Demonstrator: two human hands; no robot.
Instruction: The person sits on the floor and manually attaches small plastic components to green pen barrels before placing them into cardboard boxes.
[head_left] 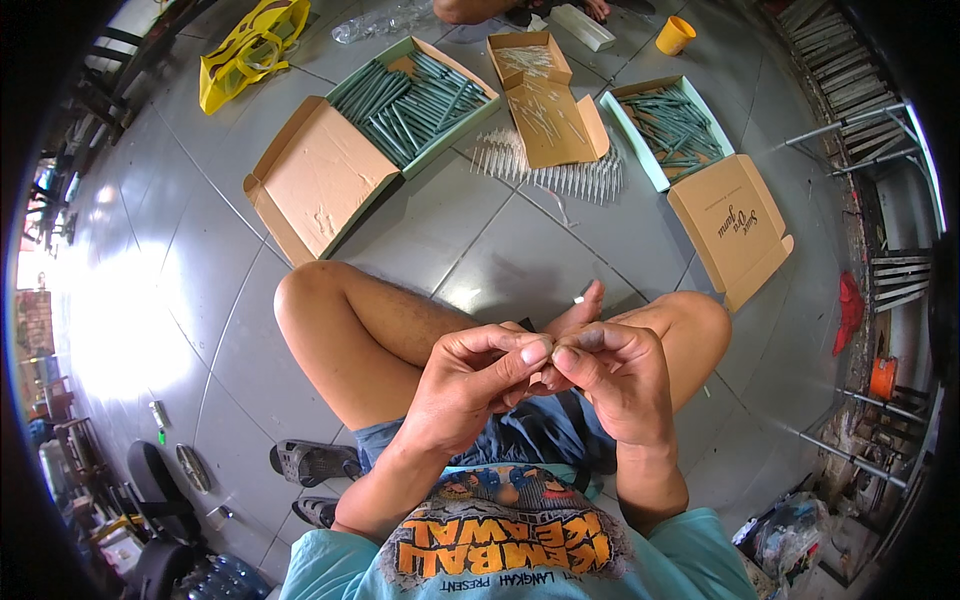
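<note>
Above my lap, my left hand [480, 375] and my right hand [618, 370] meet with thumbs and forefingers pinched together. Whatever sits between the fingertips is hidden or too small to make out. Beyond my crossed legs, a wide open box [322, 180] holds many dark green sticks [408, 105]. A smaller box of green sticks [672, 125] lies open to the right. Between them, an open brown box [548, 120] contains thin whitish slivers [528, 62], some scattered on its flap. Small clear pointed pieces [580, 182] lie in rows on the floor around that box.
A yellow bag [250, 55] and crumpled clear plastic [385, 22] lie at the far left. An orange cup [676, 36] stands far right, near another person's hand [597, 8]. Sandals [312, 462] rest at my left. Metal racks [850, 130] line the right wall.
</note>
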